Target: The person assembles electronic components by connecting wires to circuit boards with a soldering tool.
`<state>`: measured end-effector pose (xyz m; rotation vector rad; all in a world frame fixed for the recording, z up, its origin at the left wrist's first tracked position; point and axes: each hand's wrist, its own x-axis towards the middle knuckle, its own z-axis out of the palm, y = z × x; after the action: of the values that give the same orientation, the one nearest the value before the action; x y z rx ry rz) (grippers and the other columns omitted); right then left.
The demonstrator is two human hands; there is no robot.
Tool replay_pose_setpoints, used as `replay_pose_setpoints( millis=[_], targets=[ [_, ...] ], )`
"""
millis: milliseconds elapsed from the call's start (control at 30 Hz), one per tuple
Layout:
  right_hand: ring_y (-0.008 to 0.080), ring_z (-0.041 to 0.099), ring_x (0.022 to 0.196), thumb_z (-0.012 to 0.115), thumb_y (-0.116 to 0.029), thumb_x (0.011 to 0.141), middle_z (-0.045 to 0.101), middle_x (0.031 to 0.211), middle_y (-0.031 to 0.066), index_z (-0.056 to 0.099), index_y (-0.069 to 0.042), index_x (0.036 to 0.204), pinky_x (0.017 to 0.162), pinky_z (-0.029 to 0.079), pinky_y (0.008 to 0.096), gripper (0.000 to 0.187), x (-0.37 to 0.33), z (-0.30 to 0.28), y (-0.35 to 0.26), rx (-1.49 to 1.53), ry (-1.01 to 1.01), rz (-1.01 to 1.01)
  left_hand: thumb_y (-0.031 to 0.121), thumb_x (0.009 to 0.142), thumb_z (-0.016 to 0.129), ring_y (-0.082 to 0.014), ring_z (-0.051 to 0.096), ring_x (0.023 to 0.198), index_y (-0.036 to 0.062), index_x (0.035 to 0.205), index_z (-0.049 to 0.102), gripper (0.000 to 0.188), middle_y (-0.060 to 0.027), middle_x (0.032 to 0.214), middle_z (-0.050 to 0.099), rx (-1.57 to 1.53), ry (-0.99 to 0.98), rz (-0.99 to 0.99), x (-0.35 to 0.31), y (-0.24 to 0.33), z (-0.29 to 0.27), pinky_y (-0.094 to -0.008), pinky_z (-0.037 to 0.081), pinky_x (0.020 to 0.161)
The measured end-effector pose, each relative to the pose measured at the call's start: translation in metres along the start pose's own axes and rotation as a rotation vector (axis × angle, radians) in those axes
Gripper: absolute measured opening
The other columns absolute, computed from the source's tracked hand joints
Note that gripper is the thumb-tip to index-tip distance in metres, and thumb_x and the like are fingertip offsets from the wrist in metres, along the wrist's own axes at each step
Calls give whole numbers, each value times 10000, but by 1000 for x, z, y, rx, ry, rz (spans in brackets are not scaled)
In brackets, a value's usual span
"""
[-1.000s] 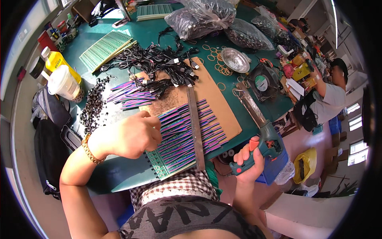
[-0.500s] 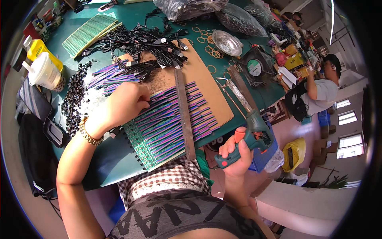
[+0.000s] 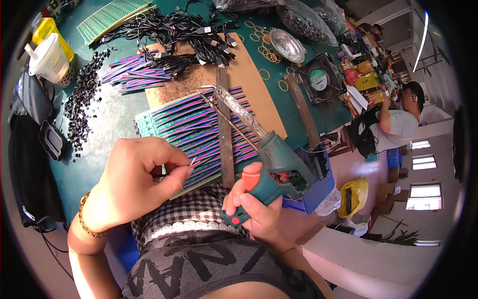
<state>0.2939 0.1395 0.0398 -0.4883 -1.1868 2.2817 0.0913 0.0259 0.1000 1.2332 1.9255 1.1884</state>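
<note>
1. While the right hand wraps firmly round the iron just off the bench's near edge, the left hand pinches thumb and forefinger together on a thin strand, apparently a wire's pale end.
2. From the right fist, the iron slants away and leftward; its tip appears above the wires' far side, beyond the left fingertips. Contact cannot be told.
3. Those wires lie across a green board by the near edge, long axes running left to right; the left hand is nearer.
4. A metal bar crosses them.
5. Black parts lie toward the bench's left edge; tangled cables cover the cardboard's far end.
</note>
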Motion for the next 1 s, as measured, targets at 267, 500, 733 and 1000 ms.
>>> replay_pose_setpoints(
  millis=[267, 500, 733, 1000],
  targets=[
    [203, 626, 770, 623, 28, 824, 605, 914, 177, 335, -47, 1315, 723, 520, 325, 574, 11, 21, 12, -250, -95, -14, 38, 738, 763, -164, 638, 632, -20, 802, 699, 108, -103, 717, 669, -226, -72, 55, -35, -20, 27, -263, 479, 591],
    [188, 626, 782, 575, 76, 841, 608, 915, 158, 336, -29, 1304, 721, 518, 300, 532, -1, 22, 19, -309, -170, -42, 38, 748, 751, -164, 608, 612, 11, 806, 698, 83, -82, 710, 643, -230, -28, 7, -45, -27, 34, -272, 474, 563],
    [166, 619, 767, 558, 80, 841, 607, 851, 131, 369, -26, 1281, 675, 519, 283, 490, 0, 27, 25, -345, -217, -51, -16, 662, 740, -184, 578, 610, 16, 817, 701, 163, -66, 695, 580, 129, 33, 225, -59, -19, 24, -278, 425, 530],
    [155, 599, 755, 563, 87, 841, 598, 865, 125, 390, -21, 1278, 697, 521, 305, 482, -1, 25, 24, -453, -246, -76, -55, 677, 692, -150, 537, 547, -8, 780, 665, 116, -72, 642, 550, 215, 159, 37, -41, -35, 17, -266, 423, 525]
  ],
)
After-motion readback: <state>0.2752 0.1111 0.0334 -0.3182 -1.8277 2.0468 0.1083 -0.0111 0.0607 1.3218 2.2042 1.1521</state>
